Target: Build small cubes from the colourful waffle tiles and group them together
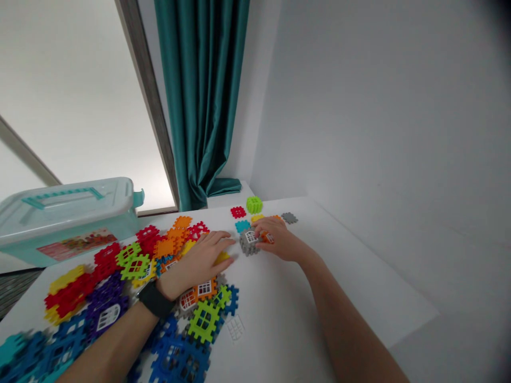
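Observation:
My right hand (281, 239) curls its fingers and thumb around an orange interlocking building tile (266, 238) with a white window insert. Touching that tile is a grey building tile (249, 242), also with a white window. My left hand (203, 261), a dark watch on its wrist, reaches over the pile with fingers stretched and thumb apart. A yellow building tile (222, 258) shows between its thumb and fingers, partly hidden. Just beyond the right hand lie a light blue tile (242, 226), a red tile (238, 212), a green tile stack (254, 205) and a loose grey tile (289, 218).
Several coloured tiles heap on the left of the white table (279, 319), including blue tiles (179, 359) and purple tiles (104, 298). A loose white window piece (235, 328) lies nearby. Behind stand a lidded plastic box (72, 213), a green curtain (202, 96) and a wall (379, 133).

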Motion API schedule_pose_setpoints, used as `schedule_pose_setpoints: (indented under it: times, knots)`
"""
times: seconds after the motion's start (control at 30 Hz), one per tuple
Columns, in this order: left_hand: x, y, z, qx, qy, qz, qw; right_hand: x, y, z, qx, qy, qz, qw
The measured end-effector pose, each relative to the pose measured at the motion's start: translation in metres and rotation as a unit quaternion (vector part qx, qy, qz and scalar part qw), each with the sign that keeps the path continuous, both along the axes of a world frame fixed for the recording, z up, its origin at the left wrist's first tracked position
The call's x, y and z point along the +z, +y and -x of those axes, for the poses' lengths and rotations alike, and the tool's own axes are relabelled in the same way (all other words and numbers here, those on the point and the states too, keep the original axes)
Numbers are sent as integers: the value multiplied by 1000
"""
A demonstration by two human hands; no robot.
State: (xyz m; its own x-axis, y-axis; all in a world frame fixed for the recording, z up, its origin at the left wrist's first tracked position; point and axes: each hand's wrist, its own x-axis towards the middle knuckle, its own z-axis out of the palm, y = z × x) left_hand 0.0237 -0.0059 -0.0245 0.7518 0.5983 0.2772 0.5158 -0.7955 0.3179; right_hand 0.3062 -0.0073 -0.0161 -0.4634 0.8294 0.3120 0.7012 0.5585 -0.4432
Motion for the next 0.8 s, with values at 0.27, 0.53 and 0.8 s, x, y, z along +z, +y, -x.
schedule_pose_setpoints:
  times: [0.27,0.53,0.8]
  knots:
    - [1,-3,0,-13,15,4,1000,-6,2,2,-6,2,16,1000]
    - [9,-7,-1,-16,33,19,999,-5,1,4,-13,14,32,999]
    - [8,-8,-2,-21,20,23,999,-1,-1,6,-14,22,39,999]
